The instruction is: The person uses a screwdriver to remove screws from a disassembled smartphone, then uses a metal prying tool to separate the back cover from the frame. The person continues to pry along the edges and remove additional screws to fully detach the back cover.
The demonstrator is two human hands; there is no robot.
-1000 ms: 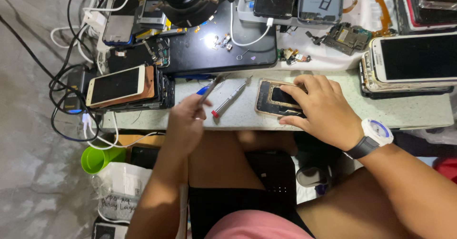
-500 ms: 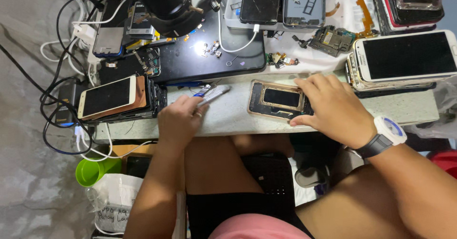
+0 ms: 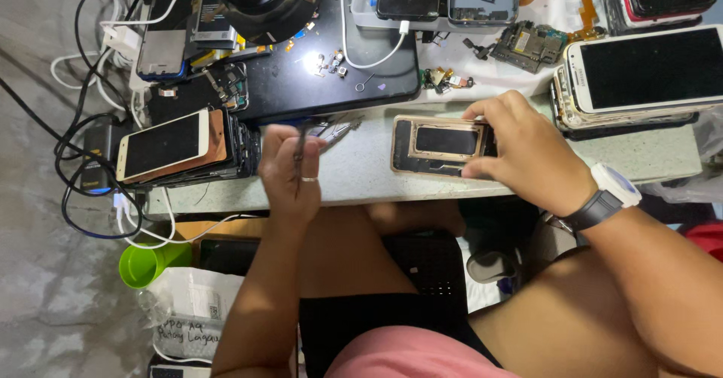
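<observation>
One opened gold-framed phone (image 3: 437,146) is held flat on the pale surface (image 3: 361,175) by the right hand (image 3: 520,152), its grip pinched on the frame's right end. One thin dark tool (image 3: 300,148) is pinched in the left hand (image 3: 290,175), left of the phone. Two stacked phones (image 3: 169,146) lie further left. Below the left grip, one white bag (image 3: 192,314) with dark writing stands beside one green cup (image 3: 147,261).

A stack of phones (image 3: 177,148) lies at nine o'clock, a white phone (image 3: 640,69) at two, a green cup (image 3: 147,261) at seven.
</observation>
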